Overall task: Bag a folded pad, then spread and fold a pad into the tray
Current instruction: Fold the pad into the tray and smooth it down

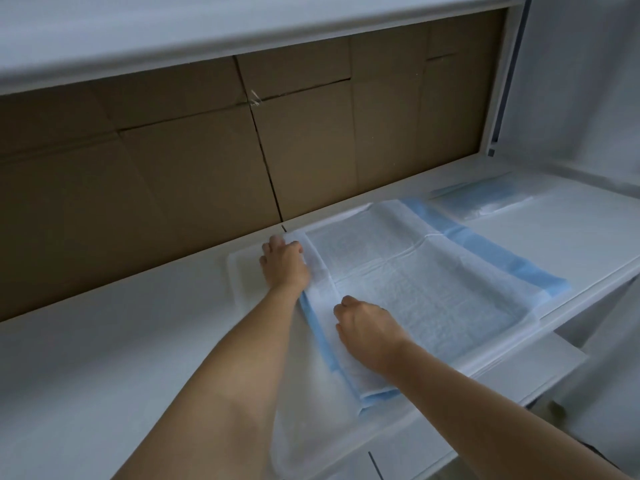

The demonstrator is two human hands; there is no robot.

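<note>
Nearest to the camera, two bare forearms are reaching forward over the white tabletop point(104, 341), and both hands are working on one pad point(415, 278) that is lying spread out with its white quilted side up.

The right hand point(367, 329) is resting knuckles-up on the near left part of the pad, with the fingers curled under; it seems to be pinching or pressing the folded-over strip there, but I cannot tell for sure whether it is gripping. Just left of this hand a blue border point(317, 327) of the pad is showing, which I judge to be the backing turned up by the fold. Under this part a shallow white tray point(239, 271) is lying, so the pad is probably being folded here to drop straight into it.

Farther on, the left hand point(284, 265) is closed over the far left corner of the pad, holding the edge, probably to keep the fold straight while the other hand is pressing.

Beyond and to the right of both hands, a second blue and white pad point(485, 197) is lying flat, well apart.

I am counting two hands, two pads, one tray. Behind everything, brown cardboard point(207, 150) is closing the back.
</note>
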